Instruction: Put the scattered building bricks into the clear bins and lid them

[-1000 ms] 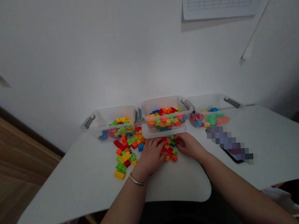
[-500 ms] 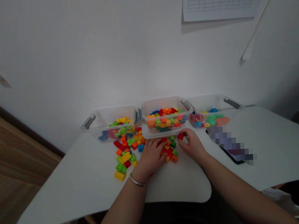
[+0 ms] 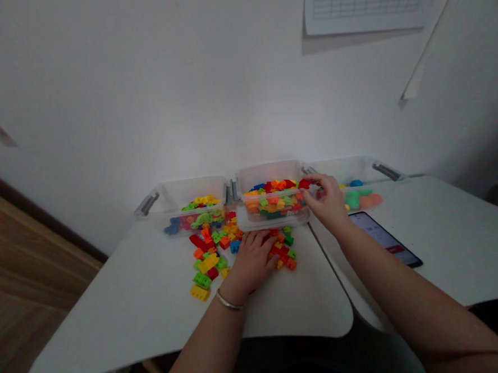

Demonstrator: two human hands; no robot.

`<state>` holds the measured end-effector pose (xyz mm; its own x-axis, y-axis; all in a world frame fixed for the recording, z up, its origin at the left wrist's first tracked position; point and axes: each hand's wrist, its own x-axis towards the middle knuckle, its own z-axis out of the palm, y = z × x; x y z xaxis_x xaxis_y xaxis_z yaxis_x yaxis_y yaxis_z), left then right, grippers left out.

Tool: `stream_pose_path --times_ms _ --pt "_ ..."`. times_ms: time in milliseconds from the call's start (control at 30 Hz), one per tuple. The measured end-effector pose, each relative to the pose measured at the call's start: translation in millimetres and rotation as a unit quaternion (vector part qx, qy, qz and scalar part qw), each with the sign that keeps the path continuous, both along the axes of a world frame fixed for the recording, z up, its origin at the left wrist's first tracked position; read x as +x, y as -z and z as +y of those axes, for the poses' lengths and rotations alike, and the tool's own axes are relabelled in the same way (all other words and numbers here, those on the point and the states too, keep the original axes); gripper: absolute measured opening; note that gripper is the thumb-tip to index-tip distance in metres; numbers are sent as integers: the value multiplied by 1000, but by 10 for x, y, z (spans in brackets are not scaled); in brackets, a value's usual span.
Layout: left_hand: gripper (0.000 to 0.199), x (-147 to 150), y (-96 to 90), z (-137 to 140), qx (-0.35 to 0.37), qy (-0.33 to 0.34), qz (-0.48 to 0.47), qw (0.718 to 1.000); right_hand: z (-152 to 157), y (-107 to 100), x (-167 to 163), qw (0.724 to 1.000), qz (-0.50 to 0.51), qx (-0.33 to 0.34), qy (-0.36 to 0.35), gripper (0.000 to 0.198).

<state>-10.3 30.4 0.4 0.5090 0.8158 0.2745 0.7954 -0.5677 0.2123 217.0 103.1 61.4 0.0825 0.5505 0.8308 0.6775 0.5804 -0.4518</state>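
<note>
Between the fingertips of my right hand (image 3: 326,200) is a red toy brick (image 3: 303,184). It is at the right rim of the middle clear plastic box (image 3: 276,219), which holds many coloured bricks (image 3: 275,200). My left hand (image 3: 255,258), with a bracelet at the wrist, lies palm down over loose bricks on the table, its fingers spread. Red, orange and green bricks (image 3: 284,254) show just right of its fingers. A larger scatter of bricks (image 3: 209,262), mostly yellow, green, red and orange, spreads to its left. What is under the left palm is hidden.
A clear box (image 3: 183,221) with coloured pieces stands on the left, and another clear box (image 3: 379,187) with larger toy pieces on the right. A phone (image 3: 389,242) lies near my right forearm. Two white tabletops (image 3: 307,307) meet at a seam. Behind them rises a wall (image 3: 163,101).
My right hand has moved up and away from me, carrying the red brick from above the table to the middle box's rim. My left hand has stayed in place.
</note>
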Motion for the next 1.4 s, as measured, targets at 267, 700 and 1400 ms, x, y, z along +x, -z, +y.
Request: stream_pose_path --times_ms 267,700,1400 --pt "45 8 -1 8 -3 1 9 1000 351 -87 -5 982 -146 -111 43 19" --pt "45 13 -8 4 -7 -6 11 1000 236 -20 113 993 -110 3 -31 17" --pt "42 34 -16 -4 1 -8 12 1000 -255 936 70 958 -210 -146 -126 31"
